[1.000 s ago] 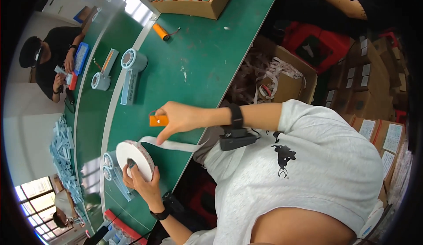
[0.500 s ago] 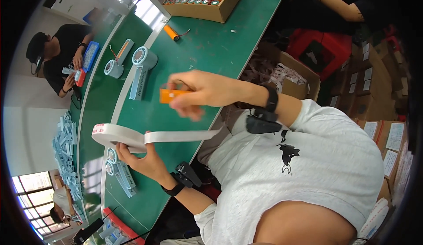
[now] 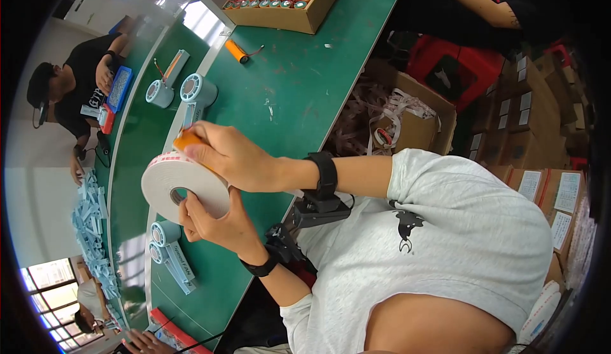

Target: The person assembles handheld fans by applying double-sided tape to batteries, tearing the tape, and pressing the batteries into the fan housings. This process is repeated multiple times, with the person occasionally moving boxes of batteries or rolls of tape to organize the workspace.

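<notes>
My left hand (image 3: pixel 219 225) grips a wide roll of white double-sided tape (image 3: pixel 160 190) with red print on its rim, fingers reaching into the core hole. In my right hand (image 3: pixel 245 162) is an orange cylindrical battery (image 3: pixel 188 139), held at the roll's upper edge. Whether it touches the tape is hidden by the fingers. Just beyond, a light-blue handheld fan (image 3: pixel 198 90) lies partly behind my right hand. Two more light-blue fans (image 3: pixel 170 252) lie beside the roll, close to my left hand.
A cardboard box of batteries (image 3: pixel 312 15) stands at the table's top end, near a loose orange battery (image 3: pixel 237 51). Another blue fan part (image 3: pixel 160 93) lies across the divider. A carton of tape scraps (image 3: pixel 414 122) sits beside the table. A co-worker (image 3: pixel 73 93) works opposite.
My right hand has moved left and brought the battery to the tape roll. The roll has tilted to show its flat face, and the loose tape strip no longer shows.
</notes>
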Demonstrator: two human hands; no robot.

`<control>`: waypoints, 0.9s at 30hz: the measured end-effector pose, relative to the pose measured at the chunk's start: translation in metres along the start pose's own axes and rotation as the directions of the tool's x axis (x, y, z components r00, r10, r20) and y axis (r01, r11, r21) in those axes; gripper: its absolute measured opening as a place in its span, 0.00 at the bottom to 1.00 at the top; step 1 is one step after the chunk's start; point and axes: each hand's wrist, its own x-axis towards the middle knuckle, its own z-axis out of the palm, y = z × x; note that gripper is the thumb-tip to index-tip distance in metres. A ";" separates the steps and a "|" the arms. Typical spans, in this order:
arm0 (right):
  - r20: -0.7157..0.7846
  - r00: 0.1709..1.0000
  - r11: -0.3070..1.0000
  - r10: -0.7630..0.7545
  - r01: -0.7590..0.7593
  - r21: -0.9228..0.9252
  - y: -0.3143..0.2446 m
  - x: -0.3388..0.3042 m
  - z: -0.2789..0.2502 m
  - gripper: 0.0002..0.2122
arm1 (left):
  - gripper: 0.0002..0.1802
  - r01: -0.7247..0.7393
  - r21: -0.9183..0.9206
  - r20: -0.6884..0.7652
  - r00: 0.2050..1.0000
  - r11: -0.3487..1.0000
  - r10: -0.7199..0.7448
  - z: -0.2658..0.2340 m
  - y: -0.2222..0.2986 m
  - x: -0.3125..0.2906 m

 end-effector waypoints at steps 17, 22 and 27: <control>-0.112 0.992 0.591 0.065 0.052 0.805 0.021 0.073 -0.060 0.13 | 0.33 -0.106 0.150 0.578 0.816 0.983 0.000 -0.071 -0.083 -0.031; 0.046 0.977 0.689 0.207 -0.179 0.703 0.037 0.045 -0.073 0.15 | 0.34 -0.253 0.023 0.754 0.640 0.967 0.149 -0.068 -0.053 0.075; 0.203 0.973 0.802 0.108 -0.206 0.561 0.021 0.022 -0.065 0.16 | 0.36 -0.427 -0.464 0.475 0.620 0.776 0.625 0.107 -0.041 0.164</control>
